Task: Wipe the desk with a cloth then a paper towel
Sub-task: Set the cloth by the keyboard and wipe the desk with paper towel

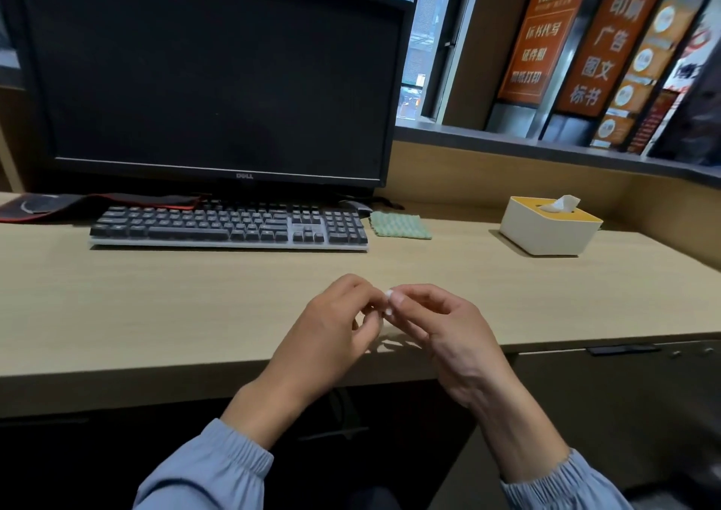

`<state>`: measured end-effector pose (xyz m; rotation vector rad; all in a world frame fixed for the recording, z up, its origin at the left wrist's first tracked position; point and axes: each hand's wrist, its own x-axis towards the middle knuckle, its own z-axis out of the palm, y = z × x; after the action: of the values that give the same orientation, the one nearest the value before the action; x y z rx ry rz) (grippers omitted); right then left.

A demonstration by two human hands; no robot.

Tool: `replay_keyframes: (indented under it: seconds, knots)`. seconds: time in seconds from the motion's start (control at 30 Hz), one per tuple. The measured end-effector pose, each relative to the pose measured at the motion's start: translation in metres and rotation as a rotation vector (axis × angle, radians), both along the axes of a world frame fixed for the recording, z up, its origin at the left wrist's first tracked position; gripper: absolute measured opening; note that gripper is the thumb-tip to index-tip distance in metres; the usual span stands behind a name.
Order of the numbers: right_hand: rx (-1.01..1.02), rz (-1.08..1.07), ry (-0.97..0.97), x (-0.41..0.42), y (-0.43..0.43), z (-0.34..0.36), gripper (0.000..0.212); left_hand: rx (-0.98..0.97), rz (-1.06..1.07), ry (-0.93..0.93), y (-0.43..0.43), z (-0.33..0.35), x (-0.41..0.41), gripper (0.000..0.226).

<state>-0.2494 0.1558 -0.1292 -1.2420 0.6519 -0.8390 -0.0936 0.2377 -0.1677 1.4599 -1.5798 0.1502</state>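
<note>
My left hand (331, 326) and right hand (448, 334) both pinch 1 small white wad (388, 303), likely paper, fingertips meeting above the desk (156, 295) near its front edge. Pulled between 2 grips, so tiny a piece could shred or drop. I cannot tell its axis. The cloth (400, 225) lies flat just beside the keyboard (230, 226), long side running left-right. The tissue box (550, 232) stands further right.

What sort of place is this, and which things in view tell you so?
Probably an office workstation, perhaps in a print or advertising shop: a dark monitor and keyboard on a wooden desk, with orange printed banners standing by the window.
</note>
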Motion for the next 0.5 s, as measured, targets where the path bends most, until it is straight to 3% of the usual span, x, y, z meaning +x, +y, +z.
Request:
replay_keyframes:
  seconds: [0.13, 0.27, 0.37, 0.5]
  knots:
    - [-0.175, -0.019, 0.134, -0.011, -0.007, 0.002, 0.009, 0.118, -0.041, -0.033, 0.001, -0.002, 0.007, 0.020]
    - [-0.672, -0.077, 0.542, -0.022, -0.018, -0.004, 0.013, 0.169, 0.138, -0.189, 0.001, -0.006, 0.011, 0.027]
    - [-1.018, -0.051, 0.710, -0.025, -0.024, -0.013, 0.014, 0.181, 0.234, -0.227, -0.001, -0.013, 0.012, 0.019]
    - [-1.209, 0.014, 0.863, -0.036, -0.035, -0.011, 0.012, 0.243, 0.303, -0.192, 0.001, -0.018, 0.014, 0.024]
